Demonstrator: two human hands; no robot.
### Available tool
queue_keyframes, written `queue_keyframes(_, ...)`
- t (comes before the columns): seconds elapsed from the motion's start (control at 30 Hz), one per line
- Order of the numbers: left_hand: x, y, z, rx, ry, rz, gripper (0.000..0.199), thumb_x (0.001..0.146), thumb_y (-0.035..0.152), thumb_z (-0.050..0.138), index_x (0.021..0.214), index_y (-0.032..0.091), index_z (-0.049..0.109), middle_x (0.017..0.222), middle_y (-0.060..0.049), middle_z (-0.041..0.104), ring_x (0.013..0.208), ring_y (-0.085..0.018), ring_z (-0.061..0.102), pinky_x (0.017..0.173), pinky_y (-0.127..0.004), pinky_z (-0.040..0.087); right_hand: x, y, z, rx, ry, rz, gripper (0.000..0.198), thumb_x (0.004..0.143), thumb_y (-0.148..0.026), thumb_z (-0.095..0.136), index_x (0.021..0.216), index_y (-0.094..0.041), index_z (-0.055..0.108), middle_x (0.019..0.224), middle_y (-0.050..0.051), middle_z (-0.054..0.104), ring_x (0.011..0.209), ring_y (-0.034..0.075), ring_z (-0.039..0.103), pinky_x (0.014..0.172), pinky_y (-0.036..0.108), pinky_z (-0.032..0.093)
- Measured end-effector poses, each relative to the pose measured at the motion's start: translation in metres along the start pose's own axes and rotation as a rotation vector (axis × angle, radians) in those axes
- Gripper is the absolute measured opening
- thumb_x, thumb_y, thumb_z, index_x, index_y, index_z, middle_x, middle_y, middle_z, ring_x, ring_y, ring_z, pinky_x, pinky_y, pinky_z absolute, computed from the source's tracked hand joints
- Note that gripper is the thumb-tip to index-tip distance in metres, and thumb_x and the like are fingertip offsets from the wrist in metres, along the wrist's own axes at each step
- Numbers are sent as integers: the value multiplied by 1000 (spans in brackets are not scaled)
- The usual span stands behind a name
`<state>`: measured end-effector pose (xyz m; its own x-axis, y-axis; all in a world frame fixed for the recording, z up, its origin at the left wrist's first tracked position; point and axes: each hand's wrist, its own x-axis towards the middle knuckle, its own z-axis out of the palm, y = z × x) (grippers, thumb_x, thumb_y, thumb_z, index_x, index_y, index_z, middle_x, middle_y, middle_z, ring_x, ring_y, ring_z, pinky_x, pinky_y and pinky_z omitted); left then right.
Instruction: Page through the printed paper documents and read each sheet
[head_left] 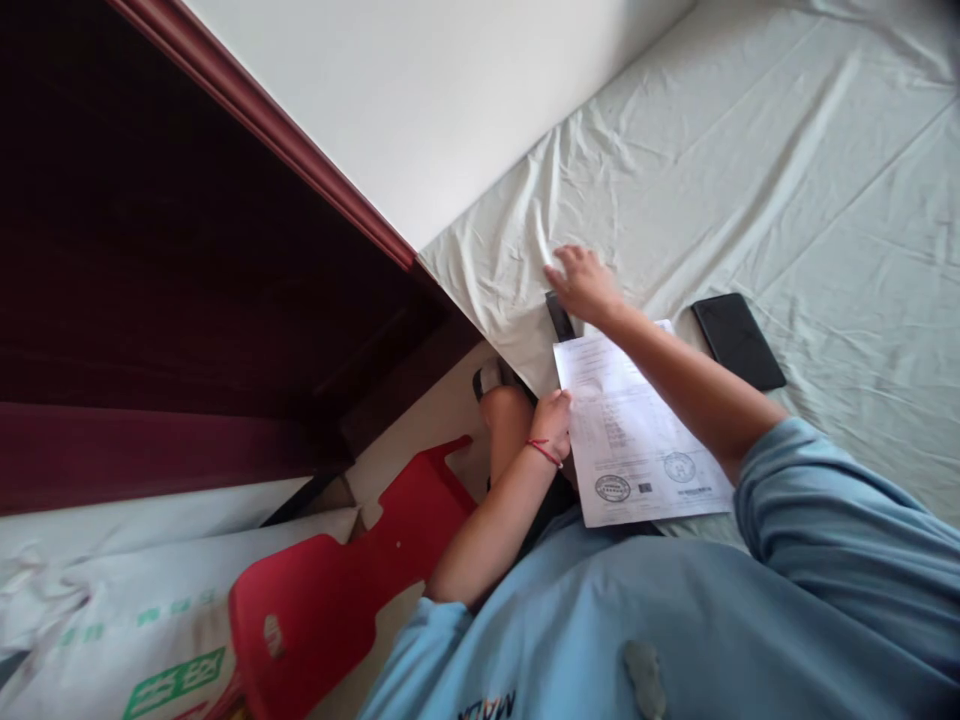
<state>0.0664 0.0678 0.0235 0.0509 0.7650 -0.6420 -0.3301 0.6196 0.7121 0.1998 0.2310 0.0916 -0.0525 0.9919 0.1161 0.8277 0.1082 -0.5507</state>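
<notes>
A printed sheet of paper (622,430) with round and oval stamps lies tilted over my lap and the bed's edge. My left hand (553,428), a red string on its wrist, is closed on the sheet's left edge. Beyond the paper's far edge, my right hand (586,287) is stretched over the bed sheet, fingers apart and holding nothing. Below that hand sits a narrow dark object (559,318), partly hidden by the hand and the paper; its kind is unclear. My right forearm crosses above the paper and covers part of it.
A flat black case or wallet-like item (739,341) rests on the pale bed sheet (862,230) to the right. Left of me stand a red plastic chair (315,600), a white sack (150,610) with green print, and dark red wooden furniture (187,250). A white wall (420,90) rises behind.
</notes>
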Motion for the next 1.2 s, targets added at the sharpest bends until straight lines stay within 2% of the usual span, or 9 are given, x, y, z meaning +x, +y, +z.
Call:
queue_keyframes(0.1,1,-4,-3,2,-16,8,29,67,33,93,77,17,70,70,-9,75,94,-33,79,85,-41,61,-36,41,-45,-107,169,71,62,108,-37,50,163,-9,47,164,25,53,149,38,48,127,55,36)
queue_keyframes(0.23,2,-8,-4,-4,-50,42,34,71,42,92,76,17,70,73,-8,75,87,-28,78,81,-37,59,-121,106,-91,-344,268,399,67,109,-40,52,165,-5,42,161,31,51,149,38,47,123,50,38)
queue_keyframes(0.33,3,-9,-7,25,-69,90,38,72,47,92,75,17,68,73,-7,73,87,-26,77,79,-34,58,-180,139,-97,-463,168,647,79,106,-51,57,164,0,39,159,35,53,145,42,49,121,49,38)
queue_keyframes(0.43,3,-9,-9,23,-98,97,41,72,50,93,75,19,67,73,-6,73,96,-28,78,84,-35,59,-211,152,-87,-494,40,766,87,97,-64,63,154,0,50,154,35,56,141,45,50,120,49,38)
queue_keyframes(0.6,0,-6,-8,-9,-90,76,47,65,53,97,76,19,66,78,-8,77,109,-33,78,95,-42,60,-205,150,-74,-465,17,774,77,89,-74,67,137,-14,65,151,27,57,141,46,45,120,52,37)
queue_keyframes(0.73,-3,-4,-6,-15,-88,84,46,63,51,98,76,19,68,80,-8,79,111,-33,79,97,-42,61,-191,149,-71,-411,36,776,81,85,-73,74,137,-12,66,153,30,55,142,47,42,119,54,37)
queue_keyframes(0.9,-6,-1,-3,10,-64,84,36,69,45,92,77,19,69,81,-8,80,110,-31,79,93,-38,62,-184,149,-63,-359,153,761,70,83,-61,78,133,-13,65,150,30,56,141,46,42,120,56,35)
queue_keyframes(1.03,-7,0,-2,8,-54,75,35,69,44,91,76,19,68,80,-9,79,110,-31,79,93,-38,61,-180,146,-64,-355,121,767,71,86,-58,76,136,-8,64,149,32,56,143,46,42,123,54,31)
queue_keyframes(1.2,-8,1,-2,13,-60,92,37,65,46,93,75,20,68,75,-6,77,106,-32,80,93,-39,61,-183,141,-65,-353,131,714,71,86,-61,72,133,-8,65,145,34,56,140,49,41,117,58,33)
